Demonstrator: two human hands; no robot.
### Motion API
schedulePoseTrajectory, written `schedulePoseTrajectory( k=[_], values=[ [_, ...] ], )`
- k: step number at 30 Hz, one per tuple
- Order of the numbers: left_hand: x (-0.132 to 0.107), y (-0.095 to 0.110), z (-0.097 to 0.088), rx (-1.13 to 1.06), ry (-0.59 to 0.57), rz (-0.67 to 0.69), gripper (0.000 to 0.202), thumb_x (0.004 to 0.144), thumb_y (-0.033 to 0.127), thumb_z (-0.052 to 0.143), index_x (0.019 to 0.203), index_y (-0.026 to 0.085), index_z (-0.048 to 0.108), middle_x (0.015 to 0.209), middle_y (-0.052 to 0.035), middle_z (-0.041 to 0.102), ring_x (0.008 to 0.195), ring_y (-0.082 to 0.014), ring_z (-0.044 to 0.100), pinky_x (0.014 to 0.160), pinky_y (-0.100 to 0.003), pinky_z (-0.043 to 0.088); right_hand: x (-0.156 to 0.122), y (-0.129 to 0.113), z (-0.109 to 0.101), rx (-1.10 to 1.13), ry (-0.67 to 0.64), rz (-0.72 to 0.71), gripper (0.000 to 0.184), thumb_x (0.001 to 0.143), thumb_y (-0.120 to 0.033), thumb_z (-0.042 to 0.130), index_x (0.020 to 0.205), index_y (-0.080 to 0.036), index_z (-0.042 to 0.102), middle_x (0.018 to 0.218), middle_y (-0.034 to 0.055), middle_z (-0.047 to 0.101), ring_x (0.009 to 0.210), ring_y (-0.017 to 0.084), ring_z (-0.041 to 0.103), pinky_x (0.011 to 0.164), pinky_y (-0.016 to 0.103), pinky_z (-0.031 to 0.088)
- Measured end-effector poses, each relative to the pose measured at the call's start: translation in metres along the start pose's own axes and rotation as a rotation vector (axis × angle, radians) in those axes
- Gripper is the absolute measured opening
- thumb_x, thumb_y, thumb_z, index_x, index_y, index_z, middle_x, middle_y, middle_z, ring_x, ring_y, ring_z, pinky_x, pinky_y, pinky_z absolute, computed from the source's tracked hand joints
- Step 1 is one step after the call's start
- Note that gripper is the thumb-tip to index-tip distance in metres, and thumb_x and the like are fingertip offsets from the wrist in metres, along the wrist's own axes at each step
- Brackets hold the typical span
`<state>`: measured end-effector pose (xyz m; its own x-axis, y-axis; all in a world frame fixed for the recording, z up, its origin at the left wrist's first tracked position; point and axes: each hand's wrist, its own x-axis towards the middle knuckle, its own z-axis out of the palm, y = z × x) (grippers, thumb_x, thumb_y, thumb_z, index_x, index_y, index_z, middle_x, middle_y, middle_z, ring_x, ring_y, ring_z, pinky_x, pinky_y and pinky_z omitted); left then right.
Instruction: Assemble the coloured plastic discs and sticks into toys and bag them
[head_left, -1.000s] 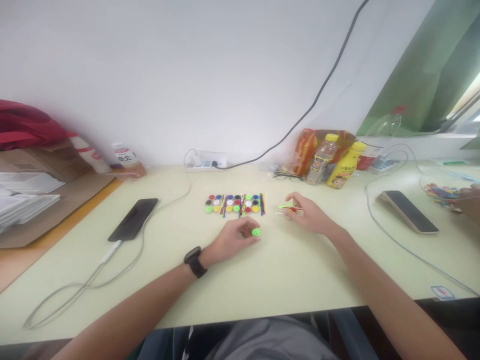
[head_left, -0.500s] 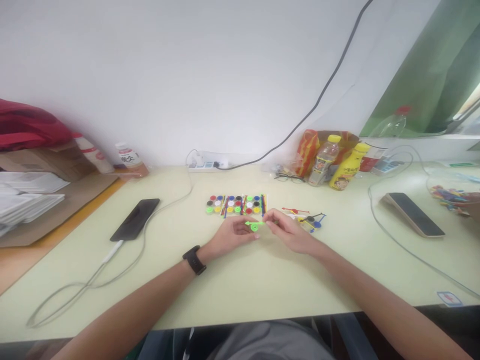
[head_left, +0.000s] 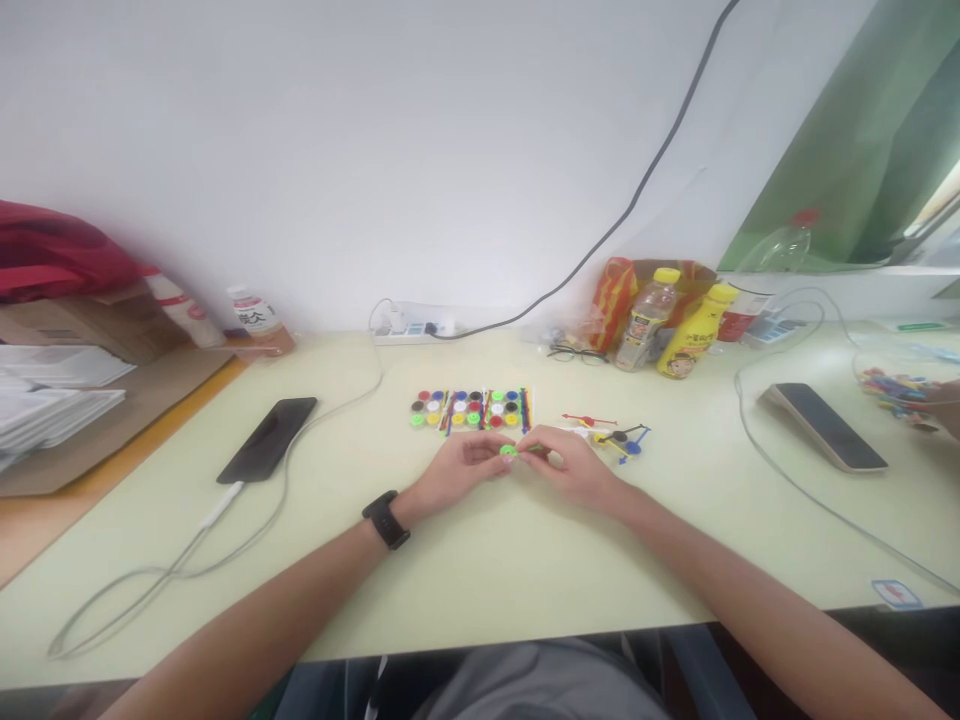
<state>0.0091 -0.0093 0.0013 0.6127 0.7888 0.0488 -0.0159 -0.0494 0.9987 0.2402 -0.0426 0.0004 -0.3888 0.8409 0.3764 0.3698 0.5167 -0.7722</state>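
My left hand [head_left: 459, 470] pinches a small green disc [head_left: 508, 452] just above the table. My right hand [head_left: 571, 464] meets it from the right, fingers closed on a thin green stick [head_left: 529, 452] that touches the disc. Just behind my hands lies a flat set of coloured discs and sticks [head_left: 471, 408] in rows. A few loose sticks with round ends [head_left: 611, 436], red, blue and yellow, lie right of my right hand.
A black phone [head_left: 267, 437] on a white cable lies at the left. Another phone [head_left: 822, 425] lies at the right. Bottles [head_left: 667, 328], a snack bag and glasses stand at the back, by a power strip [head_left: 411, 324]. Another person's hand [head_left: 949, 405] is at a bag of coloured pieces.
My right hand left the loose sticks and carried the green stick left to the disc in my left hand. The two hands are now together.
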Motion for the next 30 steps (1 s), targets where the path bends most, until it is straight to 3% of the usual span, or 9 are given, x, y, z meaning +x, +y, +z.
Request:
schedulePoseTrajectory(
  k=[4, 10, 19, 23, 30],
  values=[
    [0.0, 0.004, 0.0, 0.015, -0.024, -0.011, 0.038, 0.087, 0.041, 0.082, 0.116, 0.017, 0.077, 0.101, -0.009, 0.077, 0.09, -0.0198, 0.072, 0.085, -0.032, 0.059, 0.001, -0.003, -0.001, -0.033, 0.067, -0.084, 0.018, 0.103, -0.032, 0.056, 0.094, -0.021, 0.067, 0.088, 0.0047, 0.067, 0.077, 0.017, 0.06, 0.07, 0.03, 0.046],
    [0.0, 0.004, -0.002, 0.055, -0.064, 0.031, 0.037, 0.085, 0.037, 0.084, 0.116, 0.017, 0.078, 0.115, -0.0112, 0.076, 0.1, -0.0231, 0.072, 0.088, -0.032, 0.058, 0.002, -0.006, -0.001, 0.037, 0.112, -0.166, 0.014, 0.101, -0.025, 0.059, 0.092, -0.022, 0.069, 0.092, 0.006, 0.071, 0.086, 0.02, 0.066, 0.081, 0.034, 0.05],
    [-0.001, 0.007, -0.001, 0.166, -0.029, 0.095, 0.033, 0.088, 0.039, 0.081, 0.113, 0.019, 0.078, 0.113, -0.0101, 0.077, 0.103, -0.0235, 0.071, 0.09, -0.033, 0.057, 0.001, -0.005, 0.0, 0.243, 0.079, -0.039, 0.008, 0.094, -0.027, 0.068, 0.094, -0.021, 0.073, 0.093, 0.007, 0.072, 0.087, 0.02, 0.068, 0.08, 0.034, 0.053],
    [-0.004, 0.006, 0.004, 0.235, 0.003, 0.133, 0.03, 0.093, 0.04, 0.076, 0.114, 0.019, 0.077, 0.112, -0.0098, 0.076, 0.1, -0.0227, 0.071, 0.092, -0.035, 0.057, 0.001, -0.004, 0.002, 0.209, 0.07, 0.01, 0.01, 0.093, -0.028, 0.068, 0.09, -0.02, 0.074, 0.091, 0.0066, 0.072, 0.084, 0.02, 0.067, 0.077, 0.033, 0.053],
    [-0.009, 0.005, 0.01, 0.504, 0.137, 0.323, 0.018, 0.095, 0.035, 0.073, 0.107, 0.021, 0.075, 0.102, -0.0059, 0.075, 0.093, -0.0196, 0.07, 0.084, -0.031, 0.057, 0.001, -0.003, -0.003, 0.092, 0.042, 0.062, 0.009, 0.09, -0.026, 0.069, 0.088, -0.019, 0.075, 0.084, 0.0041, 0.072, 0.069, 0.015, 0.06, 0.063, 0.028, 0.048]
  ],
)
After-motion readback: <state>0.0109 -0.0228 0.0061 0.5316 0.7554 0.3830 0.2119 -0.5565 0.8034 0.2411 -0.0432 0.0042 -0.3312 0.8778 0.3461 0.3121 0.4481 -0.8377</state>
